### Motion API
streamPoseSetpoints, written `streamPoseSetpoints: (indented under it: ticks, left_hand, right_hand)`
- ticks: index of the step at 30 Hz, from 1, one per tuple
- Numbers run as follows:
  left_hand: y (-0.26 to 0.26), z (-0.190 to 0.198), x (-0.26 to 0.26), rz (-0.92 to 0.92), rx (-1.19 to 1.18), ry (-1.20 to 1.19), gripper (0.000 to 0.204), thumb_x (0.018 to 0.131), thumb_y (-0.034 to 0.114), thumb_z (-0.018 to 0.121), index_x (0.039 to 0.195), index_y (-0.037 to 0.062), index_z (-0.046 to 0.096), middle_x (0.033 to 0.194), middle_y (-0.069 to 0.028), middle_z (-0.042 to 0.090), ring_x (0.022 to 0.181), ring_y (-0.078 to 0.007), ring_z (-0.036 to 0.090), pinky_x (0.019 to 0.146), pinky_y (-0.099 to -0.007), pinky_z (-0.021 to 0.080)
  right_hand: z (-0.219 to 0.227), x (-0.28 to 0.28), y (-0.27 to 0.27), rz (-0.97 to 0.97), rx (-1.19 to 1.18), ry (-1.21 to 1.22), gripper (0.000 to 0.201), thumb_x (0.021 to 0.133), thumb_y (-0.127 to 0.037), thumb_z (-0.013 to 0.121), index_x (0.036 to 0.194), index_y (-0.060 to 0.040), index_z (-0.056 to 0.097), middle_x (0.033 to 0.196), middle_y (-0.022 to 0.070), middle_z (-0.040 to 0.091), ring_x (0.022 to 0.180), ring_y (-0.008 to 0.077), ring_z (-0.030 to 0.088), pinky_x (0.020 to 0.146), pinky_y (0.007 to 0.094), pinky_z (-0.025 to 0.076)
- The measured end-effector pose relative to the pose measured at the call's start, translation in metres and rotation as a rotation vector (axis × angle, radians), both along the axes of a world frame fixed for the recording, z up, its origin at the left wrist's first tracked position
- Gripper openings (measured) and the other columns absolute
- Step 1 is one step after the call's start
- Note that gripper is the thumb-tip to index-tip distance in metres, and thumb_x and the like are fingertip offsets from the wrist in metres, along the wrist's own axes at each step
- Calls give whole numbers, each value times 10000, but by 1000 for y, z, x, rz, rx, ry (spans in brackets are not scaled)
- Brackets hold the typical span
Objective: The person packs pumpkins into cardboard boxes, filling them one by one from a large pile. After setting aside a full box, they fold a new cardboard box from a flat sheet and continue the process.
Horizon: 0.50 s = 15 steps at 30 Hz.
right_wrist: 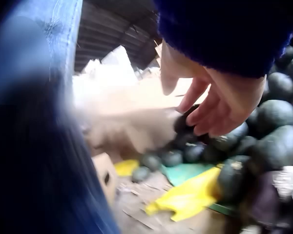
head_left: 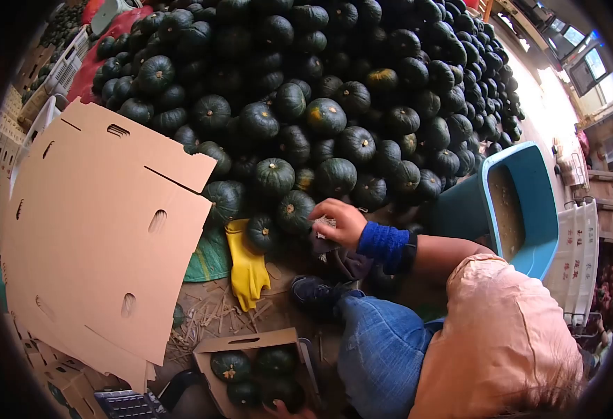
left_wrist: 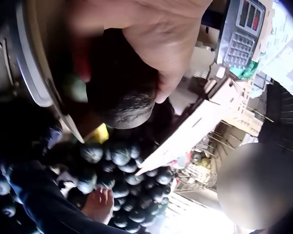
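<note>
In the left wrist view my left hand (left_wrist: pixel 161 36) grips a dark green kabocha squash (left_wrist: pixel 129 109), thumb and fingers spread round its sides. From the head view, that hand shows only partly at the bottom edge, at a small cardboard box (head_left: pixel 249 341) with several squashes (head_left: pixel 231 365) inside. My right hand (head_left: pixel 341 222), with a blue cuff at the wrist, hovers by the front of a big squash pile (head_left: pixel 275 176). Its fingers (right_wrist: pixel 205 114) hang loosely bent and hold nothing. A nearby squash (head_left: pixel 296 211) lies just left of its fingertips.
Flattened cardboard (head_left: pixel 104 230) leans at left. Between it and my shoe (head_left: pixel 313 293) lie a yellow glove (head_left: pixel 248 269) and a green sheet (head_left: pixel 208 257). A blue tub (head_left: pixel 484 209) stands at right. A scale with keypad (head_left: pixel 130 403) sits at bottom left.
</note>
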<state>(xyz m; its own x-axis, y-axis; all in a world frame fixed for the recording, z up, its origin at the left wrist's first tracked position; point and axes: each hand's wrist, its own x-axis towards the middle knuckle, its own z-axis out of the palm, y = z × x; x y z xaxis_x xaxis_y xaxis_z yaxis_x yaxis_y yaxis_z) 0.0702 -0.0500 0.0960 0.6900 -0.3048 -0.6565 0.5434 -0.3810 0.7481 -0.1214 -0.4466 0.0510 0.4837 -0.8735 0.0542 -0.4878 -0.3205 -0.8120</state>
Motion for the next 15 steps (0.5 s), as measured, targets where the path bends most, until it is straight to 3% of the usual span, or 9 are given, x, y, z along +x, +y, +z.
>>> streamPoseSetpoints:
  ticks: [2, 4, 5, 7, 8, 10, 11, 13, 15]
  left_hand:
    - [14, 3, -1, -135, 114, 15, 616, 866, 298, 599, 1370, 73, 324, 1328, -191, 391, 1172, -320, 413, 1014, -441, 326]
    - [25, 5, 2, -271, 222, 24, 603, 860, 273, 591, 1374, 101, 328, 1282, -182, 423, 1127, -311, 443, 987, -426, 355]
    - [31, 3, 4, -342, 276, 29, 598, 857, 260, 588, 1377, 115, 329, 1259, -177, 440, 1105, -306, 458, 973, -418, 370]
    - [50, -24, 12, -367, 220, 105, 562, 853, 209, 562, 1368, 128, 351, 1205, -163, 462, 1072, -303, 472, 943, -409, 387]
    - [60, -37, 15, -380, 195, 146, 547, 852, 184, 548, 1363, 134, 362, 1178, -156, 473, 1056, -302, 479, 928, -404, 395]
    - [-4, -6, 2, -161, 78, 85, 504, 843, 172, 549, 1327, 116, 420, 1164, -166, 487, 1080, -314, 468, 927, -413, 393]
    - [-29, 2, -4, -46, 15, 53, 485, 838, 167, 550, 1309, 107, 450, 1157, -171, 494, 1092, -319, 463, 926, -417, 392]
    - [-13, -31, 9, -357, 297, -385, 442, 832, 165, 546, 1265, 88, 500, 1182, -196, 492, 1117, -340, 447, 936, -429, 383]
    - [-5, -33, 8, -490, 453, -610, 410, 829, 166, 544, 1228, 72, 538, 1199, -218, 489, 1142, -358, 429, 948, -441, 372]
  right_hand:
    - [-5, -39, -38, -429, -260, 48, 351, 775, -172, 658, 1106, -86, 579, 1081, 141, 560, 1028, 314, 555, 860, 384, 468]
    - [-17, -71, -85, -633, -432, 330, 629, 751, -278, 700, 1294, -133, 417, 1223, 157, 478, 1116, 334, 501, 911, 405, 447]
    - [-26, -78, -106, -699, -318, 508, 746, 725, -387, 718, 1337, -149, 363, 1248, 174, 461, 1130, 326, 501, 928, 413, 440]
    - [-32, -70, -131, -532, -205, 902, 781, 730, -403, 715, 1367, -181, 321, 1265, 229, 443, 1108, 381, 510, 924, 434, 441]
    - [-30, -69, -141, -532, -99, 857, 775, 728, -395, 717, 1363, -191, 322, 1262, 227, 445, 1102, 376, 516, 917, 434, 447]
    - [-19, -64, -158, -529, 103, 765, 764, 724, -379, 723, 1355, -211, 325, 1254, 222, 448, 1090, 367, 528, 904, 432, 461]
    - [-26, -74, -163, -504, 139, 503, 754, 723, -365, 721, 1349, -220, 327, 1243, 208, 457, 1083, 355, 533, 901, 435, 467]
    - [-60, -105, -171, -413, 226, -5, 735, 720, -336, 719, 1337, -238, 331, 1219, 181, 476, 1069, 330, 544, 894, 442, 478]
    - [-12, -78, -122, -386, 598, -859, 572, 800, -336, 618, 1300, -156, 406, 1195, 170, 522, 1117, 330, 526, 932, 497, 456]
